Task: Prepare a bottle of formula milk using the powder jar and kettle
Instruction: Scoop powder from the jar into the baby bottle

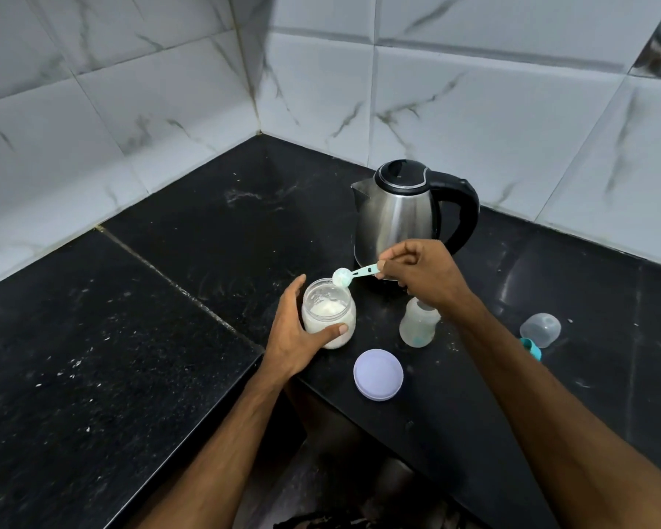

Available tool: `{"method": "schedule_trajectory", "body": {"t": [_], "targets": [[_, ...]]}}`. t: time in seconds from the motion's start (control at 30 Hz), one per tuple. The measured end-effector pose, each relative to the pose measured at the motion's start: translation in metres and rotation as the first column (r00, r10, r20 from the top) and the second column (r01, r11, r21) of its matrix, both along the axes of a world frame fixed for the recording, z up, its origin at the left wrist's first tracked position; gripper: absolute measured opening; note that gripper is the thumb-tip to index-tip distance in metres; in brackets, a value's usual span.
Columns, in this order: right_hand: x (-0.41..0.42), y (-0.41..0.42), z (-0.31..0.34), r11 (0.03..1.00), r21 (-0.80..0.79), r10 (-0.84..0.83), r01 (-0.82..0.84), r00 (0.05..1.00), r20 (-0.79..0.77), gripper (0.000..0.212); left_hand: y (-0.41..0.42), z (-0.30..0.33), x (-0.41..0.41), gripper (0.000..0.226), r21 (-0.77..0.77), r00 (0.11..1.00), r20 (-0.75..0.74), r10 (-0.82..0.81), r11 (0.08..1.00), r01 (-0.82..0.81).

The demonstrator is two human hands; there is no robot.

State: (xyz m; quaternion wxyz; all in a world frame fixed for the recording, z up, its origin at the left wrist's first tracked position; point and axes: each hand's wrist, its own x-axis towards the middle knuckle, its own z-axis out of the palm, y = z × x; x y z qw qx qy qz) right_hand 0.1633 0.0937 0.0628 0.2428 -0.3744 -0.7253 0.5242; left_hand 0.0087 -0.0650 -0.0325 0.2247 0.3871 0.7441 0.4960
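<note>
The open powder jar (331, 311) stands on the black counter, partly filled with white powder. My left hand (296, 332) grips it from the left, thumb across its front. My right hand (422, 273) pinches the handle of a teal scoop (350, 276); its bowl, heaped with powder, hovers over the jar's right rim. The open baby bottle (418, 322) stands just right of the jar, partly under my right wrist. The steel kettle (401, 211) with a black lid and handle stands behind my right hand.
The jar's lilac lid (378, 374) lies flat in front of the bottle. A clear bottle cap (540, 329) and a teal ring (531, 347) lie to the right. Tiled walls (474, 120) meet in a corner behind the black counter (226, 223). The counter's edge cuts inward near my left wrist.
</note>
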Motion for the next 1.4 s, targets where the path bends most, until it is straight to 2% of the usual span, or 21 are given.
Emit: {"method": "schedule_trajectory", "body": {"t": [0.17,0.4,0.6,1.0,1.17,1.4], "targets": [[0.018,0.004,0.016,0.999,0.015,-0.033,0.034,0.996,-0.08,0.006,0.007,0.022,0.009,0.098,0.085,0.992,-0.12,0.027,0.996,-0.017],[0.045,0.018,0.018,0.992,0.033,-0.121,0.124,0.989,-0.083,0.003,0.029,0.046,0.037,0.09,0.181,0.979,-0.202,-0.016,0.982,0.053],[0.07,0.023,0.016,0.977,0.013,-0.213,0.215,0.973,-0.085,0.006,0.049,0.038,0.077,0.09,0.231,0.986,-0.128,-0.103,0.964,0.131],[0.107,0.022,-0.002,0.964,0.013,-0.267,0.267,0.964,-0.006,0.006,0.074,-0.012,0.11,0.089,0.085,0.99,-0.042,-0.136,0.987,0.14],[0.111,0.021,-0.006,0.966,0.032,-0.255,0.255,0.967,0.015,0.006,0.084,-0.014,0.107,0.079,0.025,0.989,-0.068,-0.134,0.99,0.136],[0.111,0.022,-0.015,0.967,0.112,-0.237,0.228,0.969,0.076,0.001,0.088,-0.021,0.104,0.055,0.028,0.984,-0.1,-0.146,0.988,0.149]]}}
